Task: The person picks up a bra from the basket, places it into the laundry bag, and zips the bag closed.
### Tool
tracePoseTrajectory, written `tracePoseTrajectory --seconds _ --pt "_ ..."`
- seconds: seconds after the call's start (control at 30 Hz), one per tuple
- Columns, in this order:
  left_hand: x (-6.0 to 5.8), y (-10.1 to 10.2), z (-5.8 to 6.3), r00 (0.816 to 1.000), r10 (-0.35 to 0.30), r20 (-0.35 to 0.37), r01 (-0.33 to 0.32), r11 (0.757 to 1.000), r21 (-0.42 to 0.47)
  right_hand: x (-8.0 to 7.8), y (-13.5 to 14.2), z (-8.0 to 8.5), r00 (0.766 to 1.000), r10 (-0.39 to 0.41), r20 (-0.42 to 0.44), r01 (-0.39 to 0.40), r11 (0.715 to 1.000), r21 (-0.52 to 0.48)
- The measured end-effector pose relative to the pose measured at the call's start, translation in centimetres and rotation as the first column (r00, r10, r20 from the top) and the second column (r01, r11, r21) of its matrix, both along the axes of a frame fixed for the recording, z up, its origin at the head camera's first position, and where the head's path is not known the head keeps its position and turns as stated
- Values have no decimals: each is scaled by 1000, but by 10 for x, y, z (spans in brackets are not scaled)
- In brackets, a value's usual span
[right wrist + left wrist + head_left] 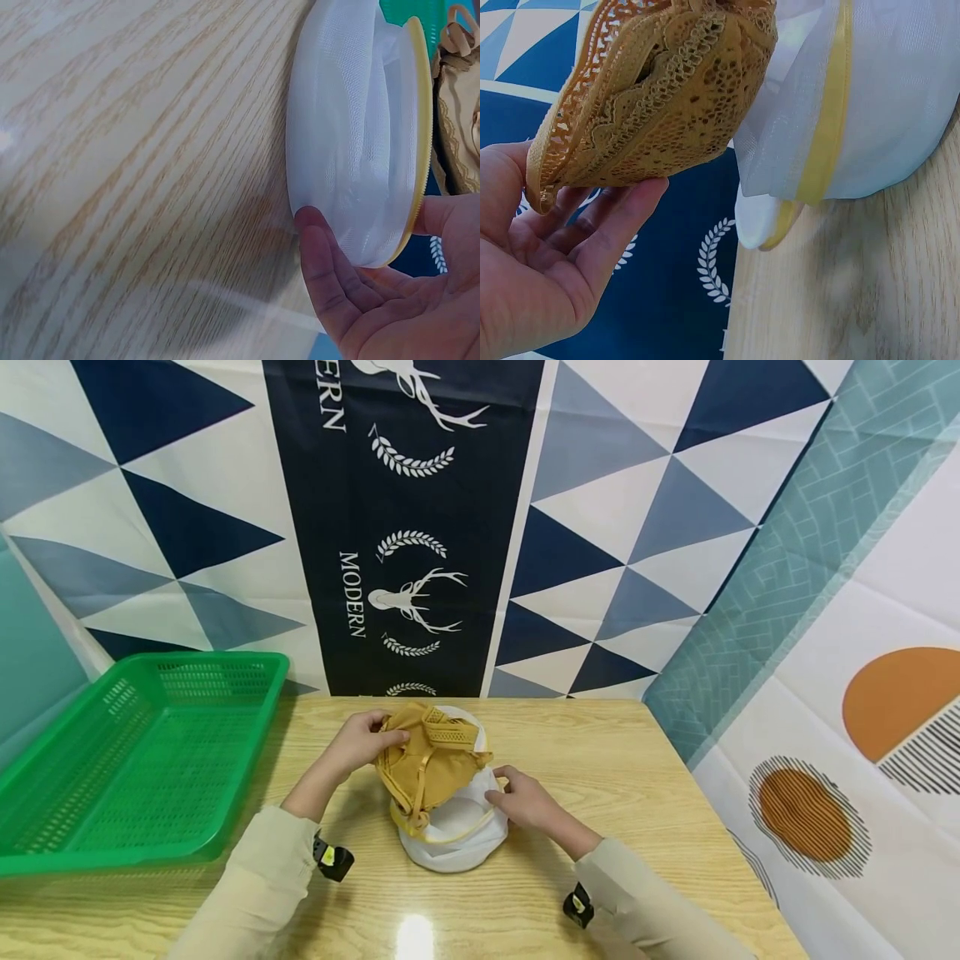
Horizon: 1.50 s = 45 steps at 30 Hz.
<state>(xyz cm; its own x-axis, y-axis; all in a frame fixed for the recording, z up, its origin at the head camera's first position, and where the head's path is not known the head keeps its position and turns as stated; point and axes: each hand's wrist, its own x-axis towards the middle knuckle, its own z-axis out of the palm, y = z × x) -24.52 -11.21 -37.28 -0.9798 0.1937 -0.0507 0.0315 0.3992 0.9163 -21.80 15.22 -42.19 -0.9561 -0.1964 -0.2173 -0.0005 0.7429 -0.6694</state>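
Sideways on the dark panel (pixel 420 510) of the backdrop runs the white word MODERN (pixel 352 595), readable in full beside a printed deer head (pixel 408 600) with antlers and leafy sprigs. Higher up, a 2nd printing (pixel 329 397) is cut by the top edge of the head view, with ERN its clearest letters.

Below the panel, on the wood-grained table (pixel 592 760), sits a white mesh bag (pixel 453 856) with a yellow zip edge, its mouth gaping upward. A mustard-coloured bra (pixel 442 768) with lace trim is held up over the far left part of that mouth; whether any of it rests on the bag, I cannot tell.

The left hand (pixel 356 743) is partly closed, thumb and fingers pinching the bra by its left side. The right hand (pixel 525 797) grips the bag at its right edge, thumb at the zip side and fingers against the outside of the mesh.

Each wrist carries 1 black device, the left (pixel 333 862) and the right (pixel 578 907), each with a yellow patch too small to read. On the left of the table stands a green plastic basket (pixel 176 752) with perforated walls, well apart from the right hand.
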Motion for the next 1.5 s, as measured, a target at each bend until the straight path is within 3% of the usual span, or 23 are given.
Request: tracePoseTrajectory --seconds 0.37,1.03,1.5 --pt "-3 8 0 998 28 -47 -30 999 -41 -1 0 -1 1000 7 1 -7 1000 -9" --pt "-3 23 -1 988 7 -157 -21 996 -87 -1 1 -2 1000 21 2 -21 1000 -13" --pt "1 33 1 964 -48 -261 -21 967 -255 0 0 1 1000 13 -10 -13 1000 -25"
